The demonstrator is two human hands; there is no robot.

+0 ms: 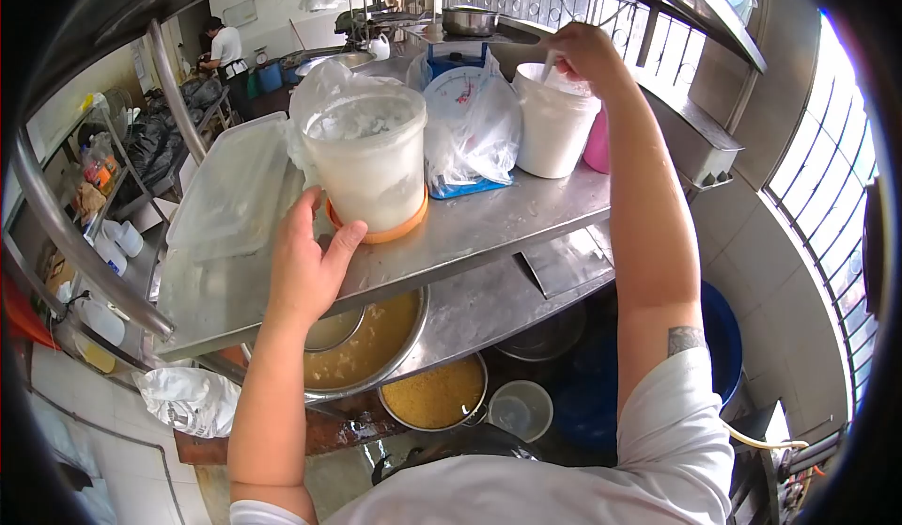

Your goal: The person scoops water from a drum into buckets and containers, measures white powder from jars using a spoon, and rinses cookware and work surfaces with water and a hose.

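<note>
We'd best brace the tub (368, 163) on the table (526, 217) with our left hand (315, 266), fingers spread, working low over the bucket (556, 135) beyond; our right hand's (587, 53) pinch we can't tell.

Nine o'clock: left hand (315, 266), some fingers hidden from view; orange disc (395, 234) mostly covered by tub (366, 168). One o'clock: pale object at right hand (583, 55) too indistinct to name; depth of white bucket (554, 140) out of sight. Two o'clock: pink container (598, 147) partly behind forearm. Seven o'clock: large pot (399, 342) partly under counter edge. Ten o'clock: co-worker (227, 50), hands too small to read. Six o'clock: wearer's shirt (470, 492) cut off by bottom edge.
</note>
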